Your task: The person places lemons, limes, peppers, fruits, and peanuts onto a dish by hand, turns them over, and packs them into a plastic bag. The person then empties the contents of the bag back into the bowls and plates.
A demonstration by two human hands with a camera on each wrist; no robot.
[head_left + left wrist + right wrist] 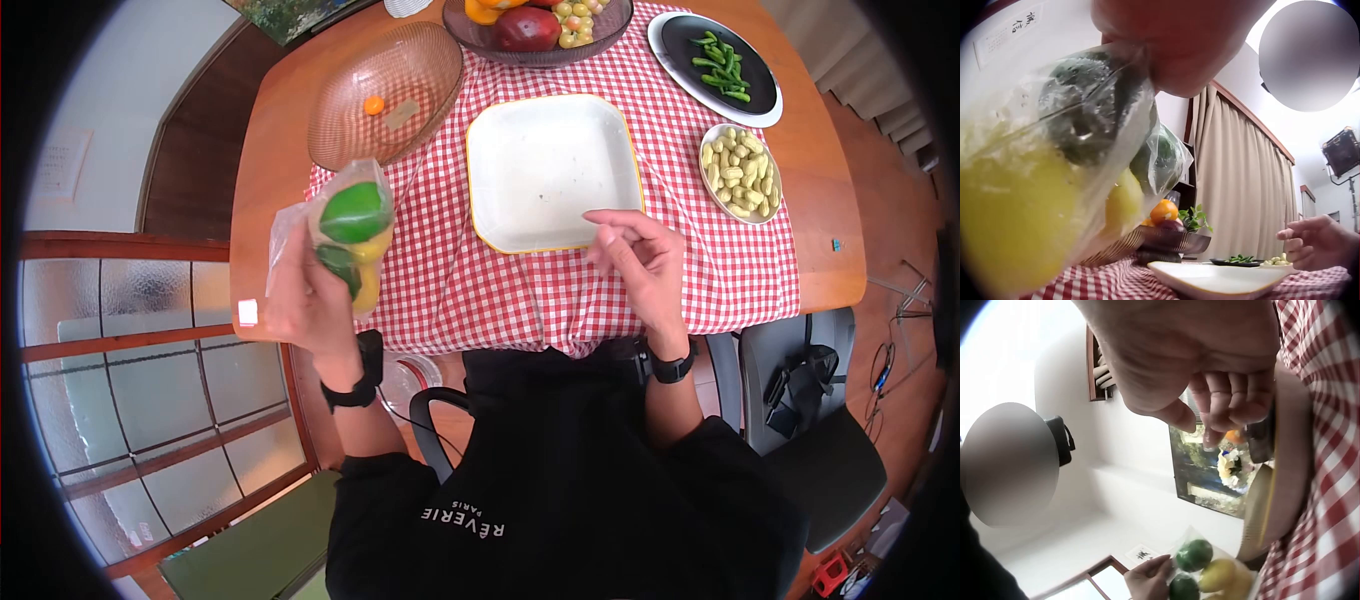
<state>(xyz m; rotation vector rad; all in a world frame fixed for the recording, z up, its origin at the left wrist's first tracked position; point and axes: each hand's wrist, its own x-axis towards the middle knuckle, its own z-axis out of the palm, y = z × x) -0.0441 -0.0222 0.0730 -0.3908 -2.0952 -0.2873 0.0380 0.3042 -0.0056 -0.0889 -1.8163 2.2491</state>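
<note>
The left hand grips the clear bag, containing green and yellow fruits, over the near left corner of the bench; the right hand, fingers loosely bent, is near the white dish, and the brown bowl contains a small orange fruit.

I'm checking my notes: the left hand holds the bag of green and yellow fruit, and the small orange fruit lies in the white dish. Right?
No: the head view shows the small orange fruit in the translucent bowl, not the white dish. The left hand does hold the bag.
</note>
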